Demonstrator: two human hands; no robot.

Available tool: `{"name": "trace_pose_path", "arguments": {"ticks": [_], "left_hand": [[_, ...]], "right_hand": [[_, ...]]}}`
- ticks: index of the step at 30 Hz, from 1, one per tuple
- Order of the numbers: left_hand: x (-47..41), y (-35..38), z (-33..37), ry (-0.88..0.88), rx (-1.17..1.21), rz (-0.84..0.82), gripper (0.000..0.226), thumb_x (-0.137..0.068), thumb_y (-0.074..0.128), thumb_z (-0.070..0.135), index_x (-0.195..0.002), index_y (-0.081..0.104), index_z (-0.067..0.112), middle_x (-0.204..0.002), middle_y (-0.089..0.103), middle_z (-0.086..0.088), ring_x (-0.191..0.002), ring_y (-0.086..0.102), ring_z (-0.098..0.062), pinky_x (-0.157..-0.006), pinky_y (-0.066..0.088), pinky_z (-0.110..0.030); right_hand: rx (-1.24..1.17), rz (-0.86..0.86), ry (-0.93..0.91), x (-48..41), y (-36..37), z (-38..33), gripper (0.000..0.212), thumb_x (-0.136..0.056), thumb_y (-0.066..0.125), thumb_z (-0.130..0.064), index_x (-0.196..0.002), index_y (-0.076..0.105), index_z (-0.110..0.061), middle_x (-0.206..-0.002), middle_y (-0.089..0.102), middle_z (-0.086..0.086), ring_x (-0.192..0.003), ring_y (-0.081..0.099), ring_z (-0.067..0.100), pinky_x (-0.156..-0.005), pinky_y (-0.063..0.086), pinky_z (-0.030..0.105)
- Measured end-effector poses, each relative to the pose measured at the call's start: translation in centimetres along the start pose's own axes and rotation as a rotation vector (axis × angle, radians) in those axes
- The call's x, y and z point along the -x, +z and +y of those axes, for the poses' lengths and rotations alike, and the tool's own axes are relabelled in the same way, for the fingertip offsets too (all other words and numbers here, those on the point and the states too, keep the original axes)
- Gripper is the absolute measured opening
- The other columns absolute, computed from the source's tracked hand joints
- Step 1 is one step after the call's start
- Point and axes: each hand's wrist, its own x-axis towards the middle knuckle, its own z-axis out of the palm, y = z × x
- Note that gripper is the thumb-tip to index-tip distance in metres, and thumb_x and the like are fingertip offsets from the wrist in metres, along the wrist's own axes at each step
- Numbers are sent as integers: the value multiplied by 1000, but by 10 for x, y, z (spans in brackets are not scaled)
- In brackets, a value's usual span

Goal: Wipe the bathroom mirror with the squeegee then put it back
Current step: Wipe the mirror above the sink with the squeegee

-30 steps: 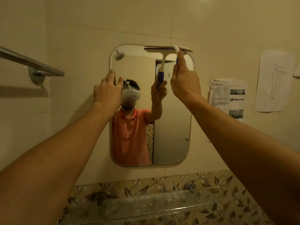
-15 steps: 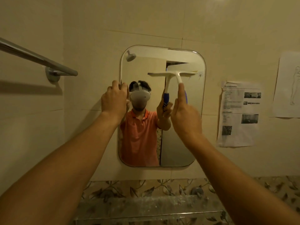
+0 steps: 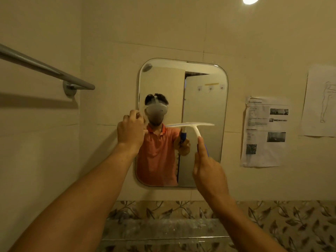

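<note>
- the right hand (image 3: 209,171) is clenched around the squeegee (image 3: 195,129), gripping its blue-and-white handle low down, with the index finger (image 3: 202,146) laid straight up along the back of the handle toward the neck.
- the squeegee's white blade bar runs roughly level across the mirror (image 3: 203,99), about midway between its top and bottom edges; the bar spans from near the mirror's middle toward its right edge, and looks pressed to the glass, with its reflection meeting it.
- the handle slants down and right from the bar's middle into the fist, which sits in front of the mirror's lower right corner.
- the left hand (image 3: 131,129) is at the mirror's left edge, about halfway up; its fingers are curled against that edge, but whether they pinch the rim or only rest on it cannot be told.
- the mirror is a rounded rectangle fixed on the beige tiled wall (image 3: 181,30).
- a metal towel bar (image 3: 45,69) juts from the left wall, well apart from the mirror.
- two paper sheets hang right of the mirror: a printed notice (image 3: 265,131) near its right edge, and a line drawing (image 3: 321,100) further right.
- below the mirror's bottom edge runs a leaf-patterned tile band (image 3: 272,215), and beneath that a glass shelf (image 3: 163,231); what it holds cannot be made out.
</note>
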Motion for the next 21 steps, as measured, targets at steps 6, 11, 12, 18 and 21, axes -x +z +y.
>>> {"name": "trace_pose_path", "arguments": {"ticks": [6,11,12,18,21], "left_hand": [[7,9,-2,-38,-7,-22,67,-90,68,45,-148,41,21,-135,48,-8,-116,54,-26,-87,51,-36],[10,14,-2,-56,32,-12,65,-94,65,38,-150,39,18,-141,49,-7,-120,54,-27,-91,50,-37],[11,15,-2,-59,41,-15,65,-94,64,39,-151,38,18,-142,48,-7,-122,53,-27,-91,50,-38],[8,20,-5,-48,39,-21,66,-95,62,42,-152,37,19,-142,48,-4,-127,49,-24,-96,48,-36],[6,21,-9,-27,11,-5,64,-95,61,43,-150,40,19,-140,51,-4,-124,52,-23,-95,47,-35]], "right_hand": [[-52,108,-160,-94,-39,-64,63,-109,35,-37,-159,-2,-36,-68,56,2,-51,55,16,-43,46,26],[74,181,-197,-159,-46,-105,68,-107,40,-24,-160,-1,-32,-74,55,6,-53,55,18,-46,49,32],[89,176,-197,-165,-45,-109,71,-106,43,-22,-160,-2,-31,-76,56,7,-54,54,18,-49,54,35],[105,172,-192,-165,-23,-107,80,-104,48,-20,-160,-8,-29,-79,55,7,-52,49,13,-45,42,27],[108,192,-211,-143,-3,-96,87,-103,54,-25,-158,-13,-33,-73,55,4,-47,49,12,-41,41,25]]}}
